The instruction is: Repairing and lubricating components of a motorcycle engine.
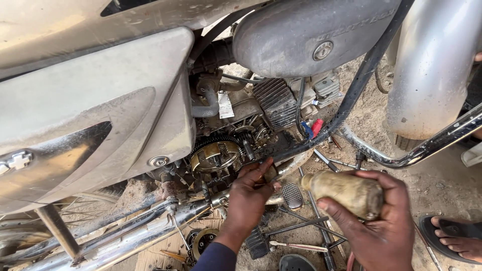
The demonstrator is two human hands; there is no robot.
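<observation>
- Left hand point(249, 193), centre frame, is closed on a small dark part point(269, 174), pressing it against the open engine point(236, 150) just right of the brass clutch point(217, 154); what the part is, I cannot tell.
- Right hand point(374, 221), lower right, is wrapped tight round a grimy wooden handle point(346, 193), held level with its narrow end pointing left toward the left hand. The working end is hidden, so hammer, driver or punch, no telling.
- Risk one: the left fingers point(258, 168) sit right where the handle is aimed. If this is a strike, a glancing blow would land on knuckles, not metal.
- Risk two: everything looks oily and dusty. The handle could twist or slip in the grip, and the small part could pop free.
- Risk three: a dropped part would fall among the loose tools point(301, 236) and sandy ground point(361, 115) at the bottom of the frame, easy to lose, and grit could ride back into the engine.
- Risk four: exposed clutch teeth just left of the hand; a slip that way means scraped skin.
- Risk five: a bare foot in a sandal point(454, 238) at the far lower right, near the tools, is unprotected if anything drops.
</observation>
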